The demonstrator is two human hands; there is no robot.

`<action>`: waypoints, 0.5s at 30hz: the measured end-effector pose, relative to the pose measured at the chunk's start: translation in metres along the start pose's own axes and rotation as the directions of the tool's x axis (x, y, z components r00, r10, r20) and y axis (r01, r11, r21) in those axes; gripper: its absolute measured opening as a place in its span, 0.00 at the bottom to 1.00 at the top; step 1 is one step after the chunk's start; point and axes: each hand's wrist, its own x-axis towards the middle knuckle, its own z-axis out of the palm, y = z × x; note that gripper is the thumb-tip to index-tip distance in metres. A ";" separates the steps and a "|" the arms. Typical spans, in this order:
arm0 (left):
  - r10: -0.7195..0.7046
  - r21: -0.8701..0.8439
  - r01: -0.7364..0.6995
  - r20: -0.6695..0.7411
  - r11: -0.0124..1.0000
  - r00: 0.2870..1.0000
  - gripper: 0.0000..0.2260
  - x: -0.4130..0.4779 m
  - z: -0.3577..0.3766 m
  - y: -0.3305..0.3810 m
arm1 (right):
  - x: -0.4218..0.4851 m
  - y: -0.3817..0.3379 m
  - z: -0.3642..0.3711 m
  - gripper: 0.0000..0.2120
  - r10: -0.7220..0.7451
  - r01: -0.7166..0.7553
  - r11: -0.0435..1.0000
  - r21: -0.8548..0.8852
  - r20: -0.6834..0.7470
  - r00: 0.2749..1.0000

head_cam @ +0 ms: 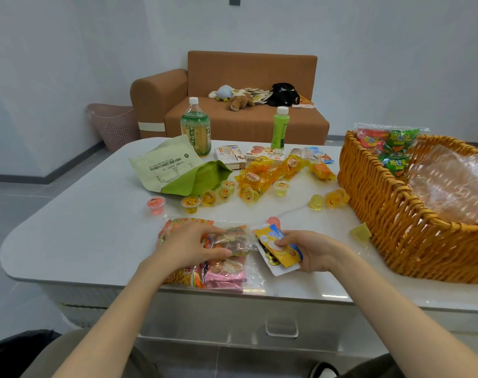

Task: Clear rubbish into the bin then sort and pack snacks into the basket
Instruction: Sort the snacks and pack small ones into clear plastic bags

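a brown sofa (232, 124) stands behind the table (82, 227), with plush toys (239, 102) and a black bag (284, 94) on its seat.

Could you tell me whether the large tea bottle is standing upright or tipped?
Upright: the large tea bottle stands on the table, white cap uppermost.

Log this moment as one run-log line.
stage: sorting snacks | left hand: grips clear snack bag | right hand: holds yellow packet | basket: green and red packs inside | jelly cups: loose on table
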 end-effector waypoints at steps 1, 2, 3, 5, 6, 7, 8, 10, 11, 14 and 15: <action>-0.011 -0.001 0.011 -0.006 1.000 1.000 0.23 0.000 0.000 0.000 | 0.002 0.000 0.002 0.18 0.000 0.000 1.000 0.029 -0.009 1.000; -0.019 -0.023 0.019 -0.016 1.000 1.000 0.21 0.000 -0.001 -0.001 | 0.003 0.000 0.005 0.18 0.005 -0.004 0.998 0.056 -0.022 1.000; -0.029 -0.066 0.027 -0.023 0.997 0.999 0.19 0.000 -0.001 -0.001 | 0.004 0.000 0.007 0.18 0.011 -0.008 0.997 0.081 -0.035 0.999; -0.042 -0.142 0.035 -0.053 0.989 0.998 0.11 0.000 -0.002 0.000 | 0.004 0.000 0.011 0.17 0.018 -0.011 0.993 0.115 -0.057 0.998; -0.050 -0.156 0.038 -0.072 0.987 0.996 0.08 0.000 -0.002 0.000 | 0.004 0.000 0.013 0.17 0.019 -0.010 0.992 0.126 -0.067 0.998; -0.059 -0.162 0.044 -0.089 0.986 0.994 0.06 0.000 -0.002 0.000 | 0.004 -0.001 0.015 0.16 0.020 -0.009 0.990 0.137 -0.074 0.997; -0.067 -0.162 0.050 -0.103 0.986 0.992 0.05 -0.001 -0.002 0.001 | 0.003 -0.001 0.016 0.14 0.023 -0.011 0.989 0.149 -0.078 0.997; -0.084 -0.170 0.061 -0.130 0.983 0.988 0.05 -0.001 -0.002 0.003 | 0.001 -0.002 0.018 0.11 0.034 -0.021 0.986 0.167 -0.074 0.997; -0.093 -0.182 0.066 -0.143 0.981 0.985 0.04 -0.001 -0.002 0.003 | 0.000 -0.003 0.019 0.11 0.037 -0.025 0.986 0.163 -0.072 0.997; -0.134 -0.228 0.095 -0.162 0.969 0.978 0.05 -0.001 -0.003 0.003 | -0.001 -0.002 0.022 0.11 0.010 -0.001 0.997 0.080 -0.112 0.994; -0.152 -0.248 0.108 -0.169 0.963 0.974 0.05 0.000 -0.003 0.002 | -0.001 -0.002 0.023 0.11 -0.022 0.028 0.999 0.043 -0.139 0.990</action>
